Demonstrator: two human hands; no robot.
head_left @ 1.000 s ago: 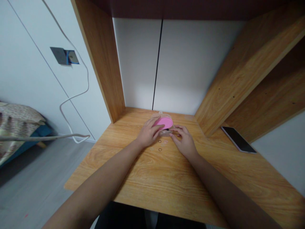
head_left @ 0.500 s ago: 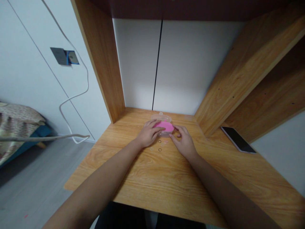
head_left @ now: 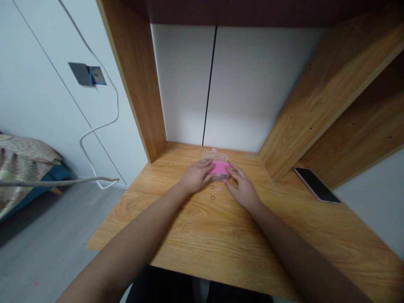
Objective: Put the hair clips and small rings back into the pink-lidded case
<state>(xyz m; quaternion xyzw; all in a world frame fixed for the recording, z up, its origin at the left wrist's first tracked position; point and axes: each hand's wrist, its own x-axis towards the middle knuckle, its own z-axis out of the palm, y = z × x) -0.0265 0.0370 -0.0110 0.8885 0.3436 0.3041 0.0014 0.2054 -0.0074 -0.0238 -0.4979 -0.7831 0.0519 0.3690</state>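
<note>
A small clear plastic box [head_left: 221, 177] stands on the wooden desk, its transparent lid [head_left: 215, 156] hinged up and leaning back behind it. Across its top lies a bright pink oval piece [head_left: 220, 167], like an insert or inner lid. My left hand [head_left: 197, 174] grips the left side, fingers on the pink edge and thumb at the front. On the right side, my right hand [head_left: 241, 186] has its fingertips over the pink edge and its thumb against the front wall. Two small dark rings [head_left: 212, 198], resembling elastic bands, lie in front of the box.
To the right, a phone or tablet [head_left: 316, 185] with a dark screen lies by the wooden upright. Faint clear or pale bits [head_left: 202, 196] lie near the rings. A white cable [head_left: 117, 101] hangs at the left, in front of the wall. Wooden panels enclose the desk [head_left: 202, 240].
My left fingers have drawn back from the middle of the pink piece to its left edge. My right fingers have come up over its right edge.
</note>
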